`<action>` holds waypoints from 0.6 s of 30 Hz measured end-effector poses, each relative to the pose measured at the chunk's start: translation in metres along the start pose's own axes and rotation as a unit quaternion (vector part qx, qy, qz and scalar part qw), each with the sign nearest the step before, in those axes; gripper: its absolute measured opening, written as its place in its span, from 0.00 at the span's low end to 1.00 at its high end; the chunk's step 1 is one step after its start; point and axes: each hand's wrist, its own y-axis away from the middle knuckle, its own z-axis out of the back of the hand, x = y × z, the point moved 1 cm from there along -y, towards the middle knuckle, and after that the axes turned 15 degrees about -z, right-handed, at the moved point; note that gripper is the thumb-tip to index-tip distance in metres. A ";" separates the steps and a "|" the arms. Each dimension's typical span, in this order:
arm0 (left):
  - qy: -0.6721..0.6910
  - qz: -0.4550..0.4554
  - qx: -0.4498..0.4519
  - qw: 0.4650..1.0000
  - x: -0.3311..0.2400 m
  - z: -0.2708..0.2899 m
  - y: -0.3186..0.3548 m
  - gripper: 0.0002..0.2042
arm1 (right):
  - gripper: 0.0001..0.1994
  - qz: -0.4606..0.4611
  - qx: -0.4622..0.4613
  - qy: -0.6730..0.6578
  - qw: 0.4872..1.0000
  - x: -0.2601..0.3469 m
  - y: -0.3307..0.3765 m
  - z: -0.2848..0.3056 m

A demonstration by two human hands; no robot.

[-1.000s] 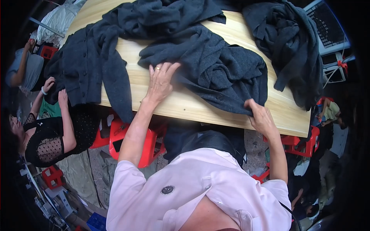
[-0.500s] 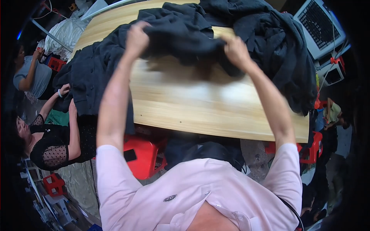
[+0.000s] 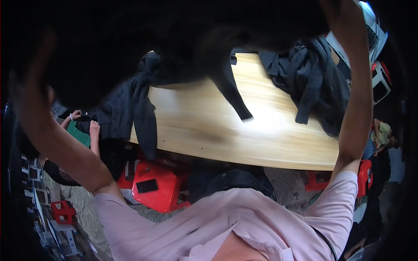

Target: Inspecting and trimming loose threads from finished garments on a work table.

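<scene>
A dark long-sleeved garment (image 3: 174, 30) is held up high between my hands and fills the top of the view as a near-black shape. One of its sleeves (image 3: 233, 93) dangles over the light wooden table (image 3: 244, 148). My left hand (image 3: 35, 89), raised at the far left, grips one side of the garment; its fingers are dark and blurred. At the upper right, my right hand (image 3: 338, 11) is cut by the top edge and holds the other side. Below the left part, a buttoned dark shirt (image 3: 115, 111) lies over the table edge.
More dark clothing (image 3: 320, 82) is heaped on the table's right. A red stool (image 3: 159, 185) bearing a phone (image 3: 147, 186) stands by the front edge. At the left, a co-worker's hands (image 3: 94, 130) are near the buttoned shirt. A pale machine (image 3: 381, 87) is beyond the right side.
Both my hands have risen and spread apart, lifting the dark garment off the table toward the camera. A sleeve now hangs down, and the heap at right shows more separately.
</scene>
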 end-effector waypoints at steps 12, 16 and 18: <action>0.502 0.530 0.434 0.528 -0.182 -0.203 0.223 0.11 | 0.17 -0.096 0.548 -0.097 0.825 -0.036 0.413 -0.023; 0.487 0.550 0.425 0.529 -0.170 -0.199 0.195 0.15 | 0.21 -0.187 0.556 -0.193 0.787 -0.055 0.382 -0.013; 0.451 0.586 0.383 0.554 -0.164 -0.186 0.180 0.20 | 0.25 -0.196 0.546 -0.279 0.765 -0.066 0.354 0.000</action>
